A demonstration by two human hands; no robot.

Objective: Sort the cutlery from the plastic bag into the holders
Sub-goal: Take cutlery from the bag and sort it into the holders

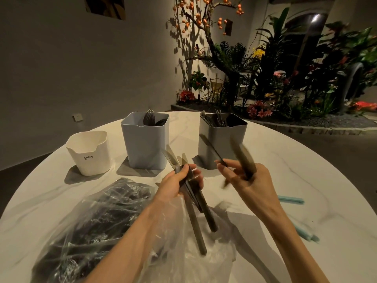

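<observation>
Dark knives (195, 197) bunched in left hand (177, 184), two more (blurred) gripped in right hand (244, 178).

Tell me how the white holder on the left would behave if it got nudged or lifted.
The white holder probably feels light: it looks like thin plastic and no cutlery shows above its rim. It is squat with a broad base, so a nudge would likely slide it across the smooth table rather than tip it. Its walls look rigid and should keep their shape when gripped.

three holders (145, 139) in a row on table (285, 164), bag (98, 217) before them
</observation>
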